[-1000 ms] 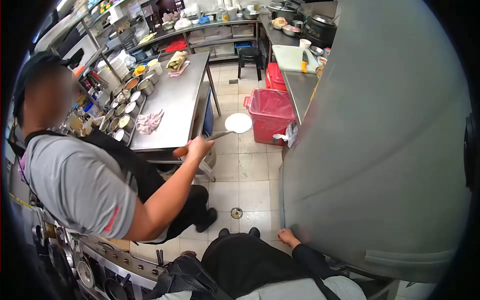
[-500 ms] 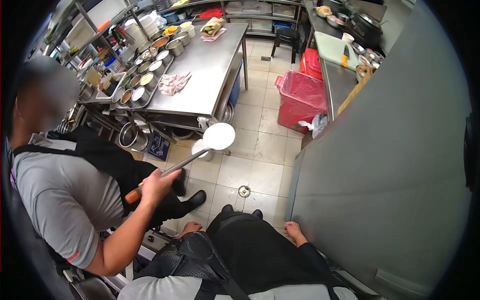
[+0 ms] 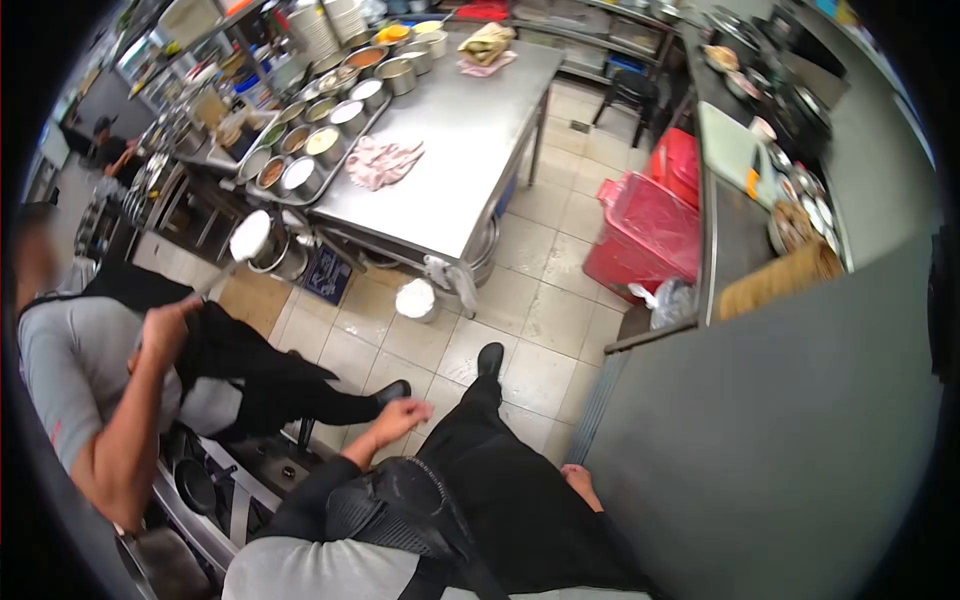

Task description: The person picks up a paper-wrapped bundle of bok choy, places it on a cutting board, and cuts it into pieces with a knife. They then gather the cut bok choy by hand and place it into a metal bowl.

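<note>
My left hand (image 3: 400,420) is raised in front of my left side, its fingers loosely apart with nothing visible in them. Low beside my right thigh is my right hand (image 3: 578,480), fingers curled in, close to the lower edge of a large grey metal panel (image 3: 760,430); nothing shows in it. A black apron (image 3: 500,470) covers my front. One foot in a black shoe (image 3: 490,360) is stepped forward on the tiles.
At left a co-worker (image 3: 90,350) holds a long-handled tool with a white round head (image 3: 252,236). Ahead stands a steel table (image 3: 460,150) with metal pots and a pink cloth (image 3: 383,162). A white bucket (image 3: 416,299), a red bin (image 3: 645,235) and a stove (image 3: 215,490) are near.
The view has shifted forward and one foot has stepped ahead. My left hand has risen. The co-worker's white-headed tool has swung left, away from my path.
</note>
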`<state>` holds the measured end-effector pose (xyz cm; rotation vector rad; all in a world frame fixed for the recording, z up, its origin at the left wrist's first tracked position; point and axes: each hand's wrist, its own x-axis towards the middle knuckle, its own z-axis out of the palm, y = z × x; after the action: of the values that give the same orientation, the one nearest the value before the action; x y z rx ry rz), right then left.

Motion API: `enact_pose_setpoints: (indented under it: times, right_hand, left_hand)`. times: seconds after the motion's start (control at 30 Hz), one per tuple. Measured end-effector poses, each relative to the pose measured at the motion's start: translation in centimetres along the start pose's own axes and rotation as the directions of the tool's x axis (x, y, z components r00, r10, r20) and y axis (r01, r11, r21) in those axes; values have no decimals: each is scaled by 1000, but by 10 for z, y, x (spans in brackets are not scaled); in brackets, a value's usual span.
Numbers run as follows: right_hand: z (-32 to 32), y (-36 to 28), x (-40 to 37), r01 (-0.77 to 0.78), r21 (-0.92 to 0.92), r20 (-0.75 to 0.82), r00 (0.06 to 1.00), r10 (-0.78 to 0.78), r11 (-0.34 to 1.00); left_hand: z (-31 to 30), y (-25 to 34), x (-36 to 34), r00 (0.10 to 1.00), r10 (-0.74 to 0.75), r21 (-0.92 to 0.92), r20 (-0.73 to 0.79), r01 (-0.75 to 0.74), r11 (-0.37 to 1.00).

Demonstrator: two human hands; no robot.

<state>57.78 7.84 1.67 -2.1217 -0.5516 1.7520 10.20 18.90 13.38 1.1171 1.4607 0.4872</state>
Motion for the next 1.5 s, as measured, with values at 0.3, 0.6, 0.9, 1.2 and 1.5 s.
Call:
enact_pose_setpoints:
  times: [0.3,0.6,0.9,1.2,1.5]
  right_hand:
    - [-48,-149,71,0,102,-104,995,11,995]
    - [-52,-313,115,132,183,-217,972,-91,974]
    - [-116,-387,235,261,-5,-86,962,-261,965]
    - [-142,-648,432,652,-520,44,666,-744,552]
    - [-22,-972,396,756,-119,304,645,-701,644]
  left_hand:
    - [-228,249,252,544,632,608,-552,-256,752]
    - [-216,299,429,801,402,598,-444,-69,798]
    - [-249,338,465,682,226,450,-695,168,877]
    - [-213,357,510,644,196,393,-739,176,903]
    - [-266,535,595,671,156,398,-725,224,889]
